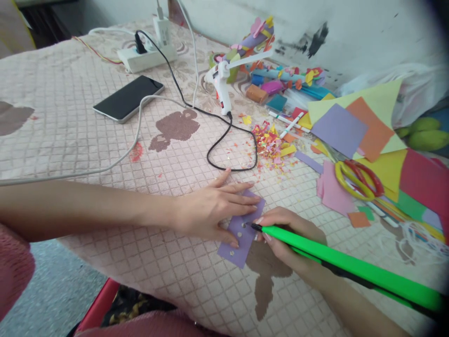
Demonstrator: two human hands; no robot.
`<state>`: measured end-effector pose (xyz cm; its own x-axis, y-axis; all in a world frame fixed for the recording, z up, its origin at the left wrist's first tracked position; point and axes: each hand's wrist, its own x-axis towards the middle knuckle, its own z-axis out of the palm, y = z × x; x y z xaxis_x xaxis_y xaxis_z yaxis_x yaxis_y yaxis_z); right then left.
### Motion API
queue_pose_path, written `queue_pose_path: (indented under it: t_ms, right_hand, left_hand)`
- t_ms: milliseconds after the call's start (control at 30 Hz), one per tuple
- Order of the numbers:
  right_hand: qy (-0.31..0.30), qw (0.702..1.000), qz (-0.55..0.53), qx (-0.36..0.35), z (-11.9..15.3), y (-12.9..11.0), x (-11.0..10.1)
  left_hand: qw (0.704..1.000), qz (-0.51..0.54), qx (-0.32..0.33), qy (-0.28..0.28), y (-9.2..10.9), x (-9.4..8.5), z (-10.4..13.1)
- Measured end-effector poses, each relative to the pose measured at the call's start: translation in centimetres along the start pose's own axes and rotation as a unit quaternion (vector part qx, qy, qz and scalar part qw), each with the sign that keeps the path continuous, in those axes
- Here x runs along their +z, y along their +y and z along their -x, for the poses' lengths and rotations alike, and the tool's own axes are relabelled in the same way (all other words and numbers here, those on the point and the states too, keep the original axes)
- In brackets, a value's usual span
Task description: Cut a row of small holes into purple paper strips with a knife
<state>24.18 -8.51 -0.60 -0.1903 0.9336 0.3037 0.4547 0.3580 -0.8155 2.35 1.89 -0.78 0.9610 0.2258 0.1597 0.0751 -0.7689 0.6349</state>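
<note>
A purple paper strip [241,252] lies on the tablecloth, with several small round holes along it that show the cloth beneath. My left hand [213,208] rests flat on the strip, fingers spread, pressing it down. My right hand [293,229] is closed around a long green tool [326,255] with a narrow black tip; its exact kind is unclear. That tip touches or nearly touches the strip beside one of the holes, close to my left fingers. Part of the strip is hidden under my left hand.
A white glue gun [221,86] stands behind, its black cord [209,152] looping forward. To the left are a phone [128,98] and a power strip [147,57]. Paper scraps [270,142], scissors [354,180], coloured sheets [340,128] and pink paper [333,192] lie to the right.
</note>
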Motion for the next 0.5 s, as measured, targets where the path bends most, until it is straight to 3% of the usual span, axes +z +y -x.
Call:
queue_pose_path:
  t_ms: [500]
  right_hand:
    - [-0.043,0.998,-0.045,0.001,0.3,1.3,-0.5]
  left_hand:
    - [0.999,-0.005,0.028,-0.034,-0.7,-0.4,-0.4]
